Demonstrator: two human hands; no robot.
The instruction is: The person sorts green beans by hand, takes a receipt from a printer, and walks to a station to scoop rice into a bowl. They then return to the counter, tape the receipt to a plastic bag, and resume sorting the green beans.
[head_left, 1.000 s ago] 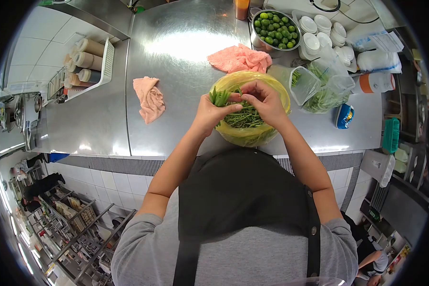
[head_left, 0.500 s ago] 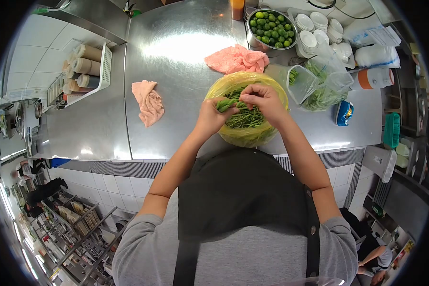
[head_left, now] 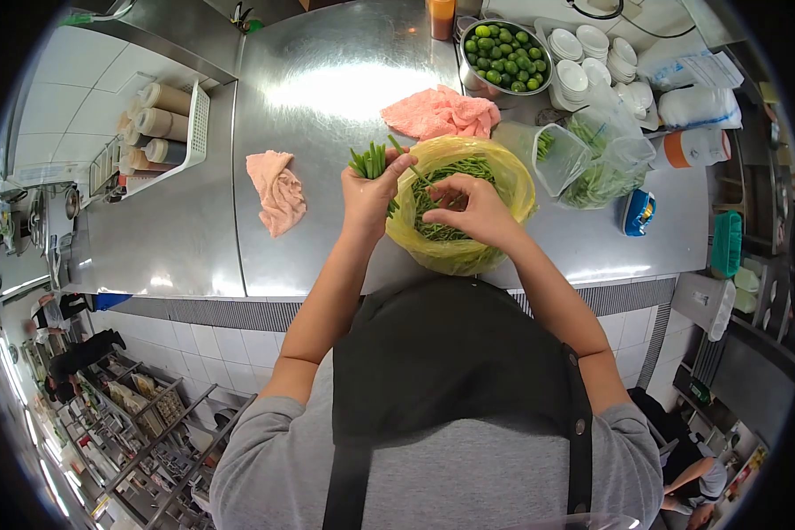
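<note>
A yellow plastic bag (head_left: 512, 190) full of green stems stands open on the steel counter (head_left: 327, 97). My left hand (head_left: 367, 194) is raised at the bag's left rim, closed around a bunch of green stems (head_left: 369, 162) that stick up above the fingers. My right hand (head_left: 468, 208) reaches into the bag, its fingers pinching a single stem among the loose green stems (head_left: 455, 168) inside.
Two pink cloths (head_left: 276, 187) (head_left: 440, 110) lie on the counter. A metal bowl of limes (head_left: 502, 49), stacked white dishes (head_left: 592, 57), a clear tub (head_left: 558, 155) and a clear bag of greens (head_left: 605, 163) stand at the back right. A white basket of rolls (head_left: 163, 119) sits left.
My left hand has lifted out of the bag to its left rim with the bunch now upright. My right hand has dropped lower into the bag.
</note>
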